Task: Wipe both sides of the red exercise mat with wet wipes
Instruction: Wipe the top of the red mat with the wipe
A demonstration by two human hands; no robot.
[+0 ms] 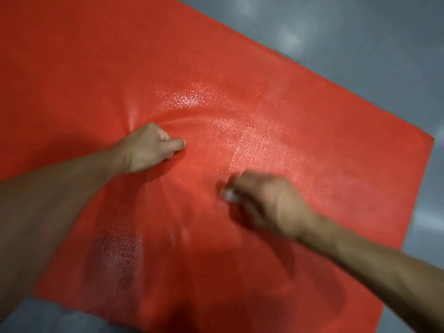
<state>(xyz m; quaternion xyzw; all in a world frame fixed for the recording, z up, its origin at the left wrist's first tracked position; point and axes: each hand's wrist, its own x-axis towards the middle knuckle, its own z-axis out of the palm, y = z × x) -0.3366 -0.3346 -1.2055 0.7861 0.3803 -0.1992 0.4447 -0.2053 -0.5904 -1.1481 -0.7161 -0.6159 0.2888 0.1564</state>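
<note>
The red exercise mat (312, 121) lies spread flat on a grey floor and fills most of the view. Wet shiny streaks show across its middle. My left hand (149, 149) is curled into a fist and presses down on the mat, which wrinkles around it. My right hand (266, 203) is blurred by motion and grips a small white wet wipe (229, 195) against the mat, to the right of and nearer than the left hand.
Glossy grey floor (360, 39) borders the mat at the top right, right side and bottom left. The mat's far right corner (431, 140) lies near the frame's right edge.
</note>
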